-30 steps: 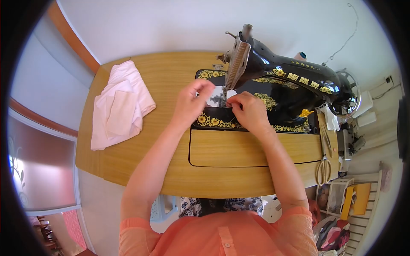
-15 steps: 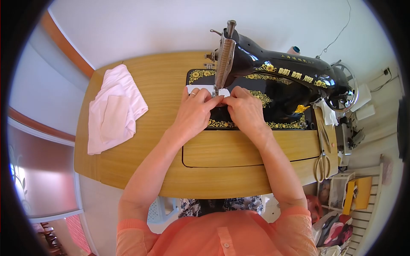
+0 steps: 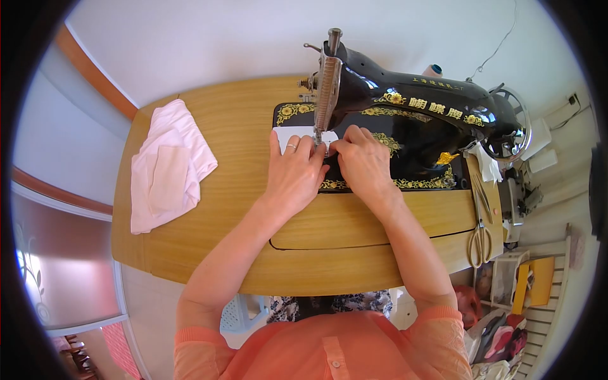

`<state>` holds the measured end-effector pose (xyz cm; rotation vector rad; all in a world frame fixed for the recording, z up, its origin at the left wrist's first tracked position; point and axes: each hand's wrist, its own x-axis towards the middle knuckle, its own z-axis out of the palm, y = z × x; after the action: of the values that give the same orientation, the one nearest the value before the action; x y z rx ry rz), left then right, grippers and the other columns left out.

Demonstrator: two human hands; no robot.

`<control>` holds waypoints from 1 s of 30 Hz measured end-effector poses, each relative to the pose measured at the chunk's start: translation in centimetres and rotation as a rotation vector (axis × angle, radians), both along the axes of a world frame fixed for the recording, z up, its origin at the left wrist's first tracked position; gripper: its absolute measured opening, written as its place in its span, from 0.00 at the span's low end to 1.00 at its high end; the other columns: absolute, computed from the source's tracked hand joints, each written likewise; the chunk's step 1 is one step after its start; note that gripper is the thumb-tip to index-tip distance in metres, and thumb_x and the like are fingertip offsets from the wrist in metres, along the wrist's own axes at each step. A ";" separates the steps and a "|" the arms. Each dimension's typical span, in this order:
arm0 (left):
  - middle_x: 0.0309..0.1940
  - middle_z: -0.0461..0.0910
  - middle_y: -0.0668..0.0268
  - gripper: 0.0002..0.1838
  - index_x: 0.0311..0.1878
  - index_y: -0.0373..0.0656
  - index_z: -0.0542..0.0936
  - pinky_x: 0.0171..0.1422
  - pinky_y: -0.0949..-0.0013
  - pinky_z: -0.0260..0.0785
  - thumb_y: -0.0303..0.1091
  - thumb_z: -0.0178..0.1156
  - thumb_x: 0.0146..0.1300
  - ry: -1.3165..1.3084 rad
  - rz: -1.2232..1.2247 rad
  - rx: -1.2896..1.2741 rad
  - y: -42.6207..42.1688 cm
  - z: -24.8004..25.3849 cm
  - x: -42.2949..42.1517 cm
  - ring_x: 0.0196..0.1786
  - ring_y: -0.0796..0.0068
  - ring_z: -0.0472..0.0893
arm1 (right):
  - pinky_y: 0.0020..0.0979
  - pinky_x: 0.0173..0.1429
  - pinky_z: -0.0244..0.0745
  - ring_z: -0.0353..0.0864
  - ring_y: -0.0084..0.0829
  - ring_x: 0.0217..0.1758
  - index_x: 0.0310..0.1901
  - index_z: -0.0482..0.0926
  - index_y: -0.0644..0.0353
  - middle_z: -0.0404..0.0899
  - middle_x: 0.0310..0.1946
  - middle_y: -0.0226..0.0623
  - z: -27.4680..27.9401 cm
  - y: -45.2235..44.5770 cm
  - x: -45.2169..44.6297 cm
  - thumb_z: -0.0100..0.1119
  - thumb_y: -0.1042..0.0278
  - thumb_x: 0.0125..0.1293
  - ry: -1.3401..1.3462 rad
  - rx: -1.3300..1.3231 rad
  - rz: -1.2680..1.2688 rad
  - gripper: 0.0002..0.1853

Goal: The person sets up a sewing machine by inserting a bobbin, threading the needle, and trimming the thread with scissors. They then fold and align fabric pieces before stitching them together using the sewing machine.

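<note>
A small white piece of cloth [image 3: 290,134] lies flat under the presser foot [image 3: 318,137] of a black sewing machine [image 3: 418,104] with gold decoration. My left hand [image 3: 292,166], a ring on one finger, rests on the cloth's left part. Its fingers are stretched forward and its thumb sits lower, near the bed's front. To the right of the needle, my right hand [image 3: 365,159] has curled fingers, with thumb and index finger pinching the cloth's right edge. Both sets of fingertips are close to the foot, and they hide part of the cloth.
Folded pale pink fabric [image 3: 170,168] lies on the left of the wooden table [image 3: 234,133]. Scissors [image 3: 480,240] rest near the right edge, beside a white scrap [image 3: 486,163]. A thread spool [image 3: 434,71] stands behind the machine arm, with the handwheel [image 3: 514,123] at right.
My left hand has shifted slightly down, its fingers straighter and its thumb lower, away from the index fingertip. My right hand has barely moved. The view has shifted a little.
</note>
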<state>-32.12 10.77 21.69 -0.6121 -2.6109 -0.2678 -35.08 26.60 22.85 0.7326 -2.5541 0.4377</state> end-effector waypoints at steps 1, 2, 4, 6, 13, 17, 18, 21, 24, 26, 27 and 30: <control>0.37 0.70 0.65 0.19 0.51 0.42 0.79 0.62 0.39 0.58 0.36 0.65 0.55 0.003 0.009 0.008 0.2 -0.1 0.1 0.45 0.63 0.72 | 0.35 0.39 0.76 0.78 0.36 0.37 0.26 0.83 0.58 0.74 0.30 0.35 -0.1 0.1 -0.2 0.59 0.77 0.48 0.004 0.001 -0.019 0.04; 0.37 0.70 0.64 0.20 0.51 0.42 0.79 0.62 0.40 0.58 0.39 0.65 0.56 0.006 0.018 0.016 0.5 -0.2 0.1 0.46 0.63 0.71 | 0.35 0.39 0.76 0.78 0.36 0.37 0.26 0.83 0.58 0.75 0.30 0.35 -0.3 0.2 -0.4 0.59 0.76 0.48 0.007 0.001 -0.038 0.04; 0.38 0.70 0.63 0.21 0.52 0.42 0.79 0.62 0.40 0.58 0.42 0.65 0.57 0.004 0.035 0.024 0.9 -0.4 0.1 0.46 0.61 0.71 | 0.35 0.39 0.77 0.79 0.36 0.37 0.26 0.83 0.56 0.75 0.30 0.34 -0.4 0.7 -0.8 0.59 0.75 0.49 0.005 -0.001 -0.087 0.05; 0.38 0.70 0.63 0.22 0.53 0.42 0.78 0.62 0.39 0.58 0.43 0.64 0.58 -0.004 0.051 0.024 1.2 -0.5 0.0 0.46 0.61 0.71 | 0.36 0.40 0.78 0.80 0.36 0.39 0.27 0.84 0.55 0.76 0.31 0.34 -0.3 1.6 -1.3 0.59 0.74 0.50 -0.001 -0.006 -0.147 0.05; 0.40 0.70 0.61 0.24 0.54 0.40 0.77 0.64 0.36 0.57 0.45 0.63 0.59 -0.040 0.061 0.019 1.4 -0.4 0.1 0.47 0.59 0.70 | 0.41 0.46 0.77 0.81 0.43 0.43 0.35 0.85 0.54 0.81 0.38 0.39 2.5 7.8 -1.4 0.57 0.67 0.59 -0.171 0.017 -0.416 0.07; 0.41 0.70 0.60 0.23 0.54 0.40 0.76 0.64 0.36 0.57 0.44 0.62 0.60 -0.045 0.067 0.007 1.3 -0.4 0.1 0.48 0.58 0.70 | 0.37 0.43 0.76 0.83 0.39 0.37 0.38 0.84 0.56 0.82 0.33 0.39 8.2 10.0 3.9 0.60 0.66 0.61 -0.146 -0.292 -0.284 0.07; 0.40 0.69 0.61 0.23 0.55 0.40 0.76 0.64 0.38 0.57 0.44 0.62 0.61 -0.035 0.066 0.006 1.3 -0.3 0.2 0.47 0.58 0.70 | 0.31 0.41 0.75 0.82 0.33 0.36 0.40 0.83 0.57 0.82 0.34 0.37 9.4 10.7 4.8 0.61 0.68 0.62 -0.035 -0.491 -0.329 0.07; 0.40 0.69 0.61 0.23 0.55 0.40 0.76 0.63 0.38 0.57 0.44 0.61 0.61 -0.025 0.063 0.013 1.3 -0.3 0.2 0.47 0.58 0.70 | 0.34 0.45 0.74 0.79 0.35 0.40 0.46 0.82 0.57 0.79 0.37 0.42 11.3 16.2 3.8 0.62 0.67 0.62 0.647 -0.400 -0.670 0.11; 0.40 0.69 0.61 0.22 0.55 0.41 0.76 0.63 0.37 0.57 0.44 0.61 0.61 -0.007 0.061 0.005 1.3 -0.6 0.2 0.47 0.59 0.70 | 0.36 0.46 0.73 0.79 0.35 0.40 0.52 0.81 0.58 0.80 0.41 0.44 10.2 22.9 -0.2 0.55 0.55 0.68 0.563 -0.319 -0.838 0.19; 0.39 0.70 0.61 0.23 0.54 0.41 0.77 0.62 0.35 0.57 0.45 0.62 0.60 -0.023 0.051 0.008 1.3 -0.4 0.2 0.47 0.59 0.71 | 0.34 0.45 0.73 0.78 0.32 0.38 0.53 0.80 0.59 0.81 0.38 0.43 10.6 23.3 -0.5 0.52 0.52 0.70 0.370 -0.449 -0.858 0.21; 0.39 0.70 0.62 0.23 0.53 0.41 0.77 0.62 0.33 0.57 0.45 0.63 0.59 -0.031 0.048 0.010 1.2 -0.3 0.2 0.47 0.59 0.71 | 0.33 0.43 0.72 0.78 0.30 0.36 0.53 0.80 0.60 0.81 0.36 0.42 11.0 23.4 -0.2 0.50 0.51 0.70 0.289 -0.550 -0.826 0.22; 0.39 0.68 0.61 0.22 0.55 0.42 0.77 0.63 0.36 0.58 0.43 0.61 0.61 -0.038 0.047 0.018 1.2 -0.3 0.2 0.45 0.60 0.70 | 0.30 0.41 0.71 0.76 0.25 0.32 0.52 0.81 0.61 0.81 0.30 0.40 10.7 23.3 0.2 0.50 0.52 0.71 0.217 -0.694 -0.796 0.22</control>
<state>-31.88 11.97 21.38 -0.5442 -2.6520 -0.2908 -34.84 49.94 33.56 -0.4484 -2.0391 0.8217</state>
